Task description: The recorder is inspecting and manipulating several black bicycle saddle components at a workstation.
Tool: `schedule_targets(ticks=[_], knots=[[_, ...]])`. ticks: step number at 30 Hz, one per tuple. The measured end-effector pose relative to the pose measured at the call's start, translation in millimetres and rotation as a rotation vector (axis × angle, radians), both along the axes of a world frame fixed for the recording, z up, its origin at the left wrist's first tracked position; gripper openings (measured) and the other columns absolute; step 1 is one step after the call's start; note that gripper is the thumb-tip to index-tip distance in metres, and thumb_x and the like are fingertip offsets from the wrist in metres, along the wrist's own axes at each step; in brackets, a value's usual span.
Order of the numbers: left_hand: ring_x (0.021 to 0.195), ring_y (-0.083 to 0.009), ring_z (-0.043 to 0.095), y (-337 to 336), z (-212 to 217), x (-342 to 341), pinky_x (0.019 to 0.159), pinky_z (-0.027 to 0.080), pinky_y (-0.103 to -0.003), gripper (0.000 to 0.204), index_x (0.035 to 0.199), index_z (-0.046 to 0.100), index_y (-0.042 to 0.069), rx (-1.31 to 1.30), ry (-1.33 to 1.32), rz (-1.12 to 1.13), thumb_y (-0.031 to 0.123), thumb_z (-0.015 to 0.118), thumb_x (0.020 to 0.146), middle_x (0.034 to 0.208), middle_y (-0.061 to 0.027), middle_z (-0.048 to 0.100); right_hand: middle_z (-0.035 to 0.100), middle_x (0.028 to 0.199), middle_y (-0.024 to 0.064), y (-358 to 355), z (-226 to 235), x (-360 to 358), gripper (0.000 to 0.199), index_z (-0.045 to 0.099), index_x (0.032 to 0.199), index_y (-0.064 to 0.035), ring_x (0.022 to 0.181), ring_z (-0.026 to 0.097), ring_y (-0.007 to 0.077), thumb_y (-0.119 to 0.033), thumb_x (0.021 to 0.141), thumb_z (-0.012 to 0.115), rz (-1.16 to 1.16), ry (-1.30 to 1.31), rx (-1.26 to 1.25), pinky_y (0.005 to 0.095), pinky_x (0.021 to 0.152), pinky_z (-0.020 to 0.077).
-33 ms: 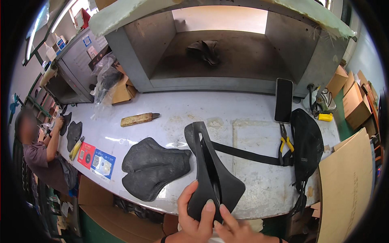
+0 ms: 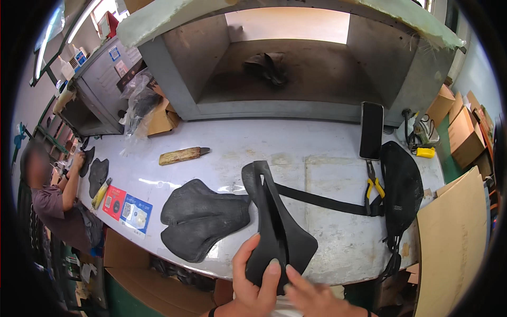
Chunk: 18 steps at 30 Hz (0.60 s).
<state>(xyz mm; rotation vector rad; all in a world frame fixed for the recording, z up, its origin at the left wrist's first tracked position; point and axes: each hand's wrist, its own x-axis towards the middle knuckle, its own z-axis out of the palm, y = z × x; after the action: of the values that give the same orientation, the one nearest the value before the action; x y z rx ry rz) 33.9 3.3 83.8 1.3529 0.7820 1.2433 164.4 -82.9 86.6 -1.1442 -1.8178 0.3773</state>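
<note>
A black bicycle saddle with a long centre slot stands tilted over the table's near edge, its narrow nose pointing away. My left hand grips its wide rear end, thumb on top beside the slot and fingers wrapped round the left side. At the rear edge, right of the slot, my right hand has its fingertips pressed on the saddle; it is partly blurred, and its thumb is hidden. Left of the saddle a dark grey, saddle-shaped cover piece lies flat on the table.
A wooden-handled knife lies beyond the cover. To the right are a phone, yellow-handled pliers and a black strapped bag. A grey open-fronted box with a dark piece inside stands behind. A co-worker works at far left.
My right hand's fingers have shifted slightly at the saddle's rear edge and look more blurred. The saddle has turned very slightly in my left hand's unchanged grip.
</note>
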Motion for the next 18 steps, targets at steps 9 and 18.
schedule_targets(ticks=[9,18], knots=[[0.112,-0.0155,0.054,31.0,19.6,-37.9,0.097,0.041,-0.029,0.067,0.133,0.042,-0.001,-0.647,-0.067,-0.666,0.001,0.074,0.074,0.119,-0.0108,0.057,0.059,0.099,0.0221,-12.1,-43.7,50.1,0.055,0.061,0.098,0.0097,0.097,0.055,0.0296,-0.044,0.085,0.062,0.233,1.102,-0.325,0.0391,0.083,0.0423],[0.058,-0.0182,0.058,21.7,17.0,-36.3,0.055,0.047,-0.028,0.082,0.136,0.034,-0.006,0.563,0.51,-0.354,0.004,0.081,0.069,0.084,-0.0166,0.063,0.058,0.064,0.0079,-19.6,-1.8,56.2,0.033,0.057,0.059,0.001,0.058,0.055,0.0131,-0.014,0.067,0.084,0.092,0.596,-0.612,0.0265,0.048,0.0358]])
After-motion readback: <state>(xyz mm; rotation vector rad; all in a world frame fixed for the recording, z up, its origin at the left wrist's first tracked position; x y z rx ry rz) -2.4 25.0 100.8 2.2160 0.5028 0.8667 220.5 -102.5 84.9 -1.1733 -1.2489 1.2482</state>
